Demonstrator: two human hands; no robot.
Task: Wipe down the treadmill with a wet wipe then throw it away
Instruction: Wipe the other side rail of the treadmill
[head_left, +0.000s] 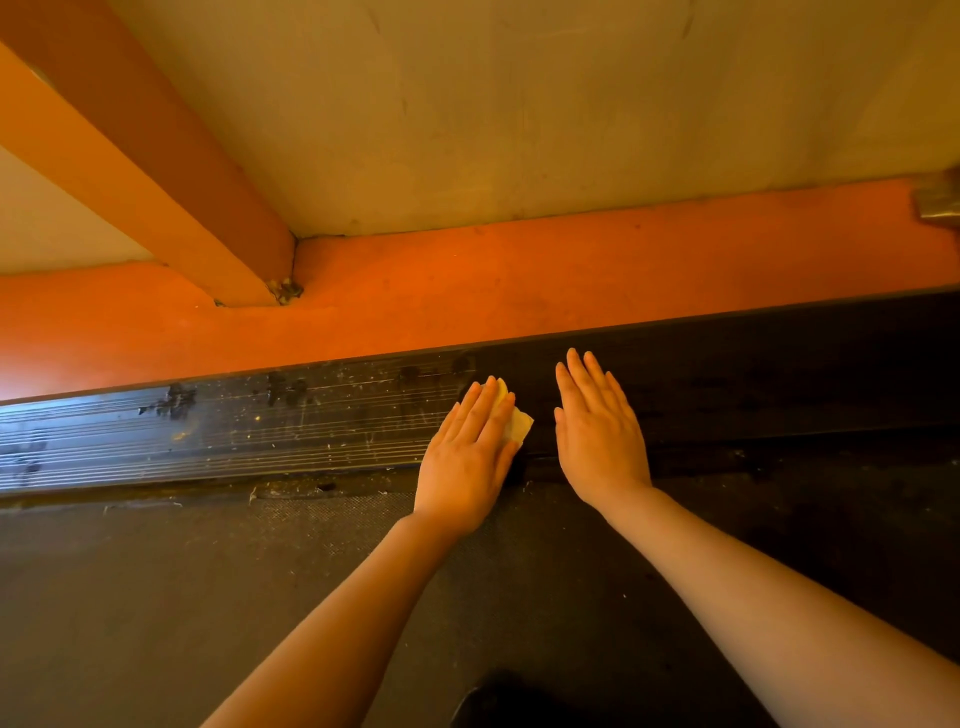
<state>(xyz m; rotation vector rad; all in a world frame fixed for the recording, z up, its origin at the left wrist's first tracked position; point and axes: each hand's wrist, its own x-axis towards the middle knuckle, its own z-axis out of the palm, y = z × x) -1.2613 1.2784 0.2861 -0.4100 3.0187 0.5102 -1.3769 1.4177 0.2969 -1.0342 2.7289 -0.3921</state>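
Note:
The treadmill's black ribbed side rail (260, 431) runs across the view, dusty and speckled to the left, darker and damp-looking to the right. My left hand (467, 452) lies flat with straight fingers on a folded pale wet wipe (517, 423), pressing it against the rail; only the wipe's right edge shows past my fingers. My right hand (597, 431) rests flat on the rail just to the right, fingers straight, holding nothing. The dark treadmill belt (208, 597) lies below both forearms.
An orange frame beam (519, 291) runs along the far side of the rail, with an orange upright post (156, 171) joining it at the left. A beige floor lies beyond. A metallic object (940, 200) shows at the right edge.

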